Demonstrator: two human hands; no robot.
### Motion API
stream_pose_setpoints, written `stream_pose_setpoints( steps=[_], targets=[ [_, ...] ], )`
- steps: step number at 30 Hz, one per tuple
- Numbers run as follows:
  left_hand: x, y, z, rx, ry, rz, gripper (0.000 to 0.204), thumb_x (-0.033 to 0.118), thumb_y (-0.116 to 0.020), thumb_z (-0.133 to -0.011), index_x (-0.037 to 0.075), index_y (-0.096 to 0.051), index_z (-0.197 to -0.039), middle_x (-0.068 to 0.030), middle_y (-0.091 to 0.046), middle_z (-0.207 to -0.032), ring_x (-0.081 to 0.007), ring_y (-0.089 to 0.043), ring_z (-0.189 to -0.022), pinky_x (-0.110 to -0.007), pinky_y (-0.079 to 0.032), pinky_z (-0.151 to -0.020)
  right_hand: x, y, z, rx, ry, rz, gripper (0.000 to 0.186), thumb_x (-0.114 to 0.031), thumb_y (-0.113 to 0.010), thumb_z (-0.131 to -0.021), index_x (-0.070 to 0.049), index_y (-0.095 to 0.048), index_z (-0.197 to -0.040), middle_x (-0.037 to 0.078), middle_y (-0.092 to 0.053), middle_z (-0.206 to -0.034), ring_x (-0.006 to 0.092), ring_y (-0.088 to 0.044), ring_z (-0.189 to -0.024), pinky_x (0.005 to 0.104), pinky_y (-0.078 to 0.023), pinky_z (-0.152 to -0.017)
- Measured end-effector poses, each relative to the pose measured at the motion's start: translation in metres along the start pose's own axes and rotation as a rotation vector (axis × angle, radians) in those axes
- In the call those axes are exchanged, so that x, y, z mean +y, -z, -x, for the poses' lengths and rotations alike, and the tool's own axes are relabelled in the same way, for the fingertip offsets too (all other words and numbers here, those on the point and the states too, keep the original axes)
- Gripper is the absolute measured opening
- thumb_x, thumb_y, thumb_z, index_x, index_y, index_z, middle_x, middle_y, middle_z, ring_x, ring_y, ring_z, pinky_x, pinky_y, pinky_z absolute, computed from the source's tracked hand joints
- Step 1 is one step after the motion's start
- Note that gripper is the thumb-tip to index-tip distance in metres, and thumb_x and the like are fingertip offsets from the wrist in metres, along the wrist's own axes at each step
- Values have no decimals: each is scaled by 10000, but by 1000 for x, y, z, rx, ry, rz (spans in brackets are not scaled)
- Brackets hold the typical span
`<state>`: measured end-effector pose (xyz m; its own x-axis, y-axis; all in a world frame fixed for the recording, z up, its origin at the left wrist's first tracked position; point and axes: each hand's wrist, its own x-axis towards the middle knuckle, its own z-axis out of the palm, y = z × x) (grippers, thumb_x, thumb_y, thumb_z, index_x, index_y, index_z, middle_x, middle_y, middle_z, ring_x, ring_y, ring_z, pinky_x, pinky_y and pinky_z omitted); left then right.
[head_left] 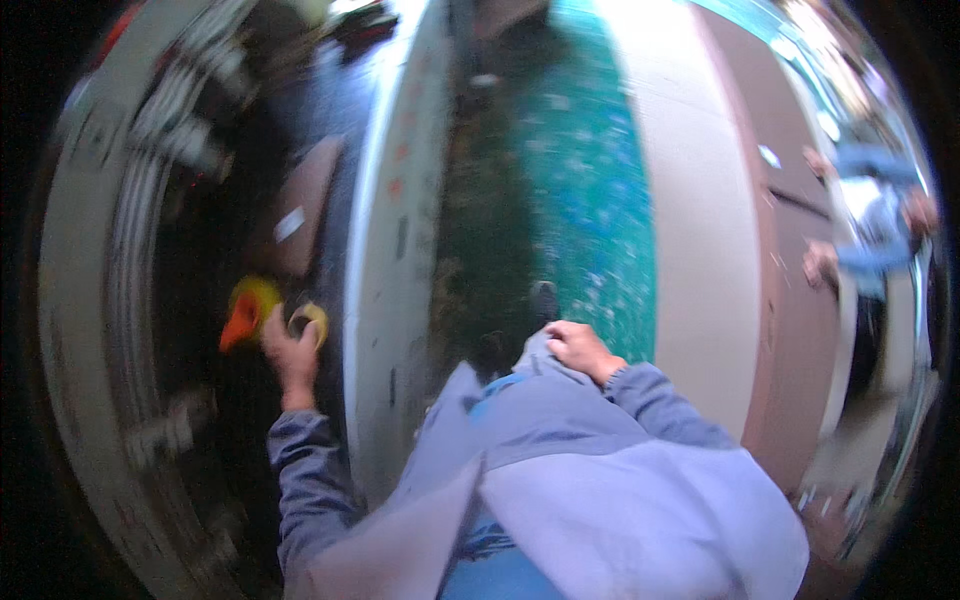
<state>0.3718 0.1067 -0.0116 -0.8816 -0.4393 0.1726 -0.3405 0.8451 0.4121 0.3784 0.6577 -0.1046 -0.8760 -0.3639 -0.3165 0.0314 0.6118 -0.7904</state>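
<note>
My left hand (290, 350) is over the dark surface on the left, its fingers curled at a pale yellow ring that looks like a roll of tape (318, 318). Just beyond those fingers is a bright yellow and orange object (245, 312), too blurred to name. In front of my body, my right hand (582, 350) is closed on a bunch of grey cloth (540, 352). Whether that cloth is part of my jacket or a separate piece, I cannot tell.
A brown flat piece (305, 210) with a white label lies ahead of my left hand. A long pale beam (400, 230) runs beside the green floor (590, 190). To the right are pale and brown boards (690, 170), with another person (875, 205) behind them.
</note>
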Motion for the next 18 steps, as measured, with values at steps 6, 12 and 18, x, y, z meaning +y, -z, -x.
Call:
stream_pose_setpoints(
  steps=[6,12,18],
  targets=[
    [-8,-54,-197,-267,-80,79,964,238,-952,-783,-74,-459,-1551,-255,-545,-1546,-354,-549,-1402,-443,-443,-1181,-1,-11,47,228,-167,51,377,-238,-665,-896,-12,-735,-1189,245,-753,-1159,416,-718,-1104,510,-571,-959],
    [-67,-102,-313,-492,-204,-26,1101,402,-989,-668,-121,-495,-1502,-302,-651,-1398,-400,-639,-1285,-477,-510,-1086,5,-46,114,362,-426,28,370,-216,-641,-866,-29,-744,-1169,256,-761,-1098,443,-736,-1033,522,-584,-914],
    [-41,-121,-335,-515,-120,-76,1472,446,-1056,-547,69,-213,-1693,-372,-478,-1532,-483,-533,-1368,-526,-470,-1132,16,-53,147,410,-563,-48,374,-192,-635,-857,-26,-750,-1172,239,-769,-1104,422,-739,-1054,511,-583,-925]
  ],
)
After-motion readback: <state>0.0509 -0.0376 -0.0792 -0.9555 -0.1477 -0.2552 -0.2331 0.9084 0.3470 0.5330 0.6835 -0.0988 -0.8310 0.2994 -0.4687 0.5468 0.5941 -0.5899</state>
